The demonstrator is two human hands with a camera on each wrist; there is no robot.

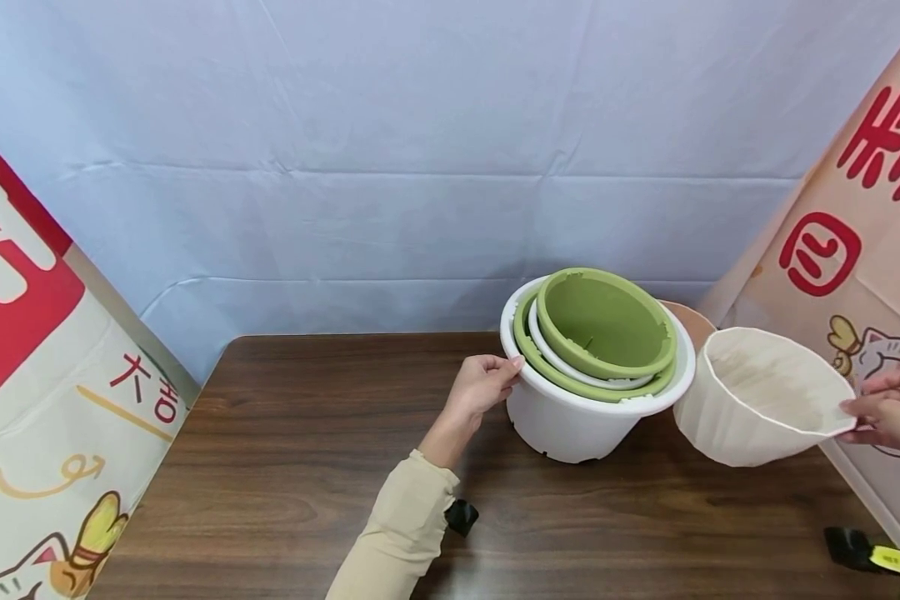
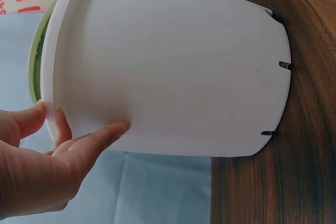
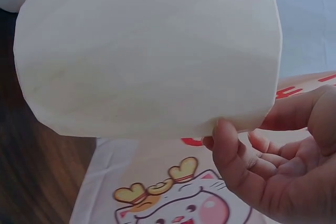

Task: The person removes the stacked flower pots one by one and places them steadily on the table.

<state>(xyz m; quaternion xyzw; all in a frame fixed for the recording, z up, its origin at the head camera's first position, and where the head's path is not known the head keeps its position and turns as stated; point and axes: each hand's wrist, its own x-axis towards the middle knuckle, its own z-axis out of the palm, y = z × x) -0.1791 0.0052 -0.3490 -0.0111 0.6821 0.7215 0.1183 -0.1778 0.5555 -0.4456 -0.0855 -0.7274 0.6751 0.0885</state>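
Note:
A large white flower pot [image 1: 570, 429] stands on the table, with smaller green and white pots nested inside it. The topmost green pot [image 1: 607, 325] leans in the stack. My left hand [image 1: 482, 385] pinches the white pot's rim at its left side; in the left wrist view the thumb is at the rim and a finger lies along the outer wall [image 2: 173, 66]. To the right, a cream faceted pot [image 1: 727, 417] is tilted, and my right hand [image 1: 892, 412] pinches its rim between thumb and fingers. The right wrist view shows that pot's smooth side [image 3: 147, 66] close up.
Behind the two pots an orange-brown rim [image 1: 688, 321] shows partly. The brown wooden table [image 1: 285, 467] reaches back to a pale blue cloth [image 1: 382, 225]. Printed banners [image 1: 810, 258] hang at both sides. Black straps [image 1: 462, 517] sit near the wrists.

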